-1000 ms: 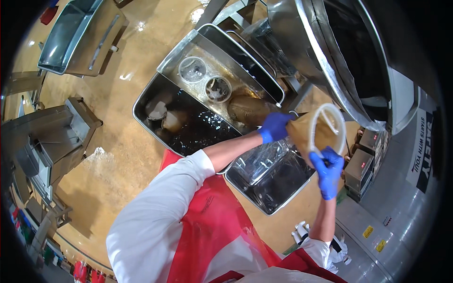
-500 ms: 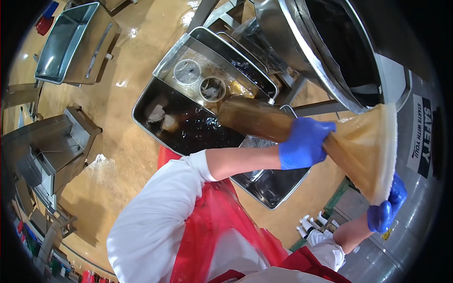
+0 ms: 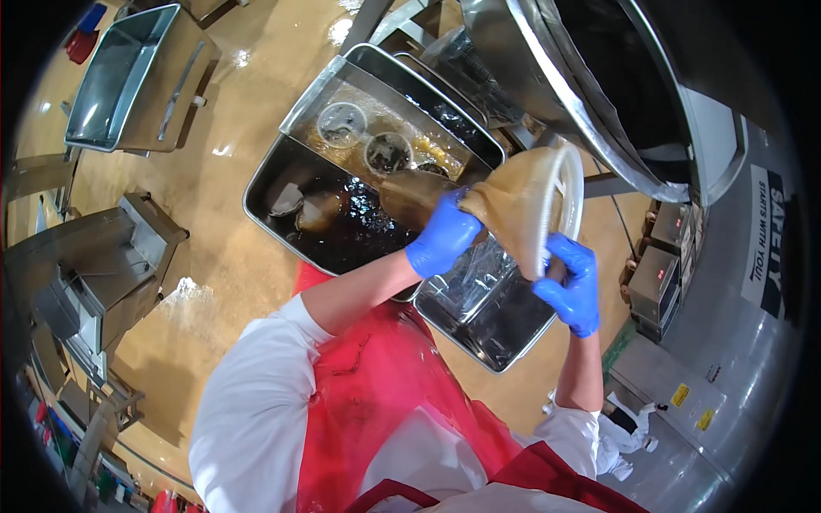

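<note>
A brown, wet filter bag [image 3: 506,198] with a stiff white ring at its mouth hangs between my hands. My left hand [image 3: 445,235], in a blue glove, is wrapped round the gathered neck of the bag. My right hand [image 3: 570,286], gloved the same, grips the near side of the ring, thumb and fingers on it. The bag's lower end slants down over the steel tub [image 3: 250,190], which holds dark liquid. Pale lumps [image 3: 318,211] lie in that liquid. A steel tray [image 3: 299,113] with several round openings sits across the tub's far part.
A large steel kettle [image 3: 534,77] stands at the far right, close to the bag. Another steel tub [image 3: 128,128] on wheels is at the far left, above a steel stand [image 3: 128,256]. Small boxes [image 3: 658,278] are by the right wall. A person in white [image 3: 629,427] is at lower right.
Both hands have moved left with the filter bag, bringing its ring from beside the right wall to near the tub. My right hand has come up closer to my left.
</note>
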Demonstrator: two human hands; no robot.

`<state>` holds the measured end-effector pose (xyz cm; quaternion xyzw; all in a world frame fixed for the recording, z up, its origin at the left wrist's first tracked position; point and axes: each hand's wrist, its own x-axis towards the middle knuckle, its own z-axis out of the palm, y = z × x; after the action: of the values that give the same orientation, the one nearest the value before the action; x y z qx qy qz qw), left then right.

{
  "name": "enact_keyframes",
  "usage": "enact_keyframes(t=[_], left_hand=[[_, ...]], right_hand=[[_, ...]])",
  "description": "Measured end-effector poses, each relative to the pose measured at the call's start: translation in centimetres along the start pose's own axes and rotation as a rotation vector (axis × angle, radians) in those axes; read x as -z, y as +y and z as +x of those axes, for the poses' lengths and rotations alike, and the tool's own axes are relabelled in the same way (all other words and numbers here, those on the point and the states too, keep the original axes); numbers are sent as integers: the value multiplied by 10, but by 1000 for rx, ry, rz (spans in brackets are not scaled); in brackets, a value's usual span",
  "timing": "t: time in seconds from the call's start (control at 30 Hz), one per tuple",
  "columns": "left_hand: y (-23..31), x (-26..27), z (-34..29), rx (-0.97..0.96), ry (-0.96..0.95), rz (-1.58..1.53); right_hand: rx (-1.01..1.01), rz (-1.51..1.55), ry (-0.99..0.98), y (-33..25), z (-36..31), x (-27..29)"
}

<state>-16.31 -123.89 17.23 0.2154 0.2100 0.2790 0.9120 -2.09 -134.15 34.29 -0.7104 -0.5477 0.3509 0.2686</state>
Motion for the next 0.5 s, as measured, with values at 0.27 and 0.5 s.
enact_keyframes(t=[0.27,0.5], left_hand=[[-5,33,-27,229,-65,-241],[-33,63,-41,-78,-186,302]], right_hand=[[46,0,42,47,4,-74],[155,-489,318,102,-22,-124]])
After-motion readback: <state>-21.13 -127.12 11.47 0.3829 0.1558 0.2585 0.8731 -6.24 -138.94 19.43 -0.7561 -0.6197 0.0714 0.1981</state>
